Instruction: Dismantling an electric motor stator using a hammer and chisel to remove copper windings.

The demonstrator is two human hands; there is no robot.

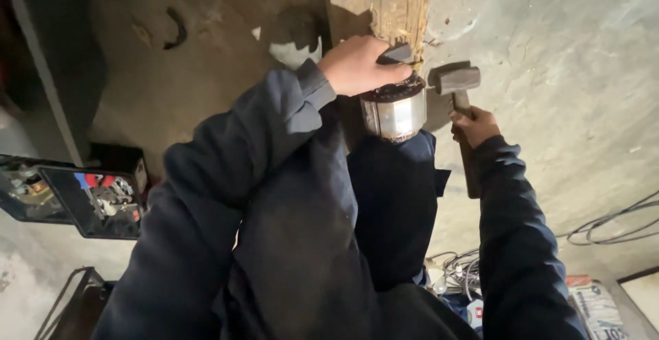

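My left hand [357,65] grips the dark upper end of a cylindrical metal motor core [395,110], silver-sided with a rusty brown rim, held against my knee. A dark wedge-shaped piece [397,53] pokes out from under my fingers. My right hand [475,126] is closed on the wooden handle of a hammer [454,79], whose grey head sits right beside the core's top, to its right. Both arms wear dark blue sleeves. A worn wooden plank [391,4] lies just beyond the core.
The concrete floor [563,72] stretches to the right, with dark cables [618,223] curling across it. A black tray of small parts [75,196] sits at left. Wires and a printed packet [597,309] lie at the bottom right.
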